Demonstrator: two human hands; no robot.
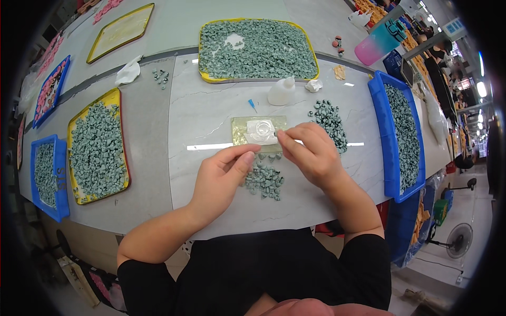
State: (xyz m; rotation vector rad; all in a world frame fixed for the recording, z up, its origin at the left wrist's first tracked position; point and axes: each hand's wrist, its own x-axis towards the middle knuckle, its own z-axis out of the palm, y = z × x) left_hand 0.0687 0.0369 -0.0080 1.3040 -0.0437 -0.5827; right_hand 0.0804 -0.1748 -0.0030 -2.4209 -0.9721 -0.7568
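Observation:
My right hand (315, 157) pinches a small green piece (275, 134) between thumb and forefinger, at the right side of a round clear dish (262, 129). The dish rests on a white sheet over a yellowish rectangular plate (239, 129). By the plate's near edge is my left hand (221, 175), its thumb and forefinger tips brought together; what they hold, if anything, cannot be made out. Just below the fingers lies a loose pile of small green pieces (264, 182), with several set in a row at the plate's edge.
Beyond the plate stand a white squeeze bottle (282, 91) and a blue dispensing tip (252, 105). Another pile of green pieces (330, 122) lies to the right. Filled yellow trays (259, 80) and blue bins (390, 185) surround the work spot. A pink-and-teal drink bottle (380, 43) is back right.

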